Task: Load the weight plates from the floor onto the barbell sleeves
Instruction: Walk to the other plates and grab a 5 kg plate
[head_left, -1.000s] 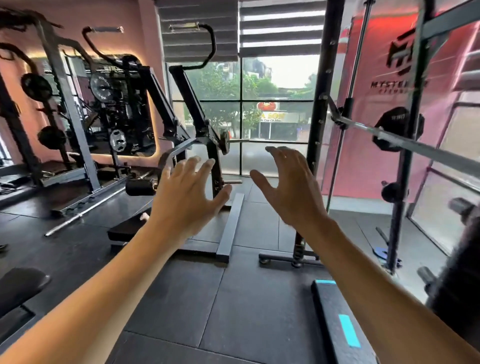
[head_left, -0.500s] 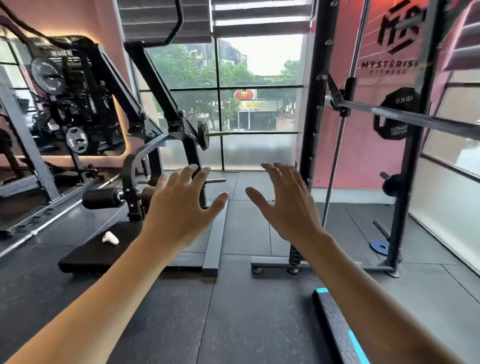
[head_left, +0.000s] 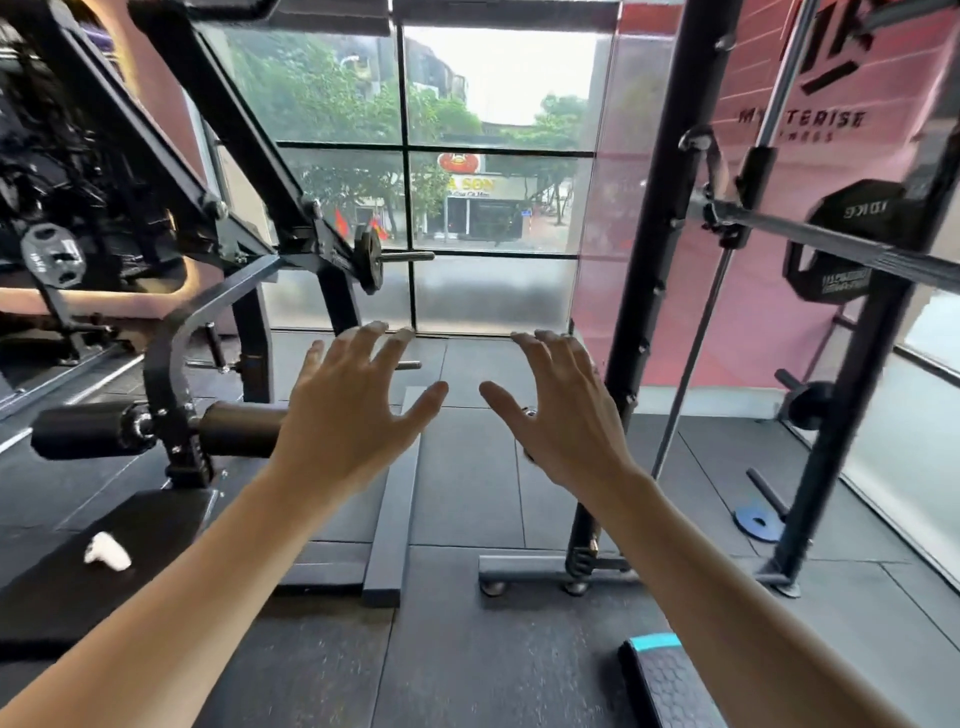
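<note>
My left hand and my right hand are stretched out in front of me at mid-height, palms down, fingers spread, holding nothing. A steel barbell rests across the black rack at the right, above and right of my right hand. A black weight plate hangs on a peg behind the bar. A small blue plate lies flat on the floor by the rack's right upright. Another dark plate sits low on a peg further back.
A black plate-loaded machine with roller pads fills the left, with a small plate on its sleeve. A white object lies on its platform. A step with a teal stripe is at the bottom right. Windows ahead.
The view has moved forward and to the right, towards the rack and window. Both hands stay raised and open, now slightly closer together and lower in the frame.
</note>
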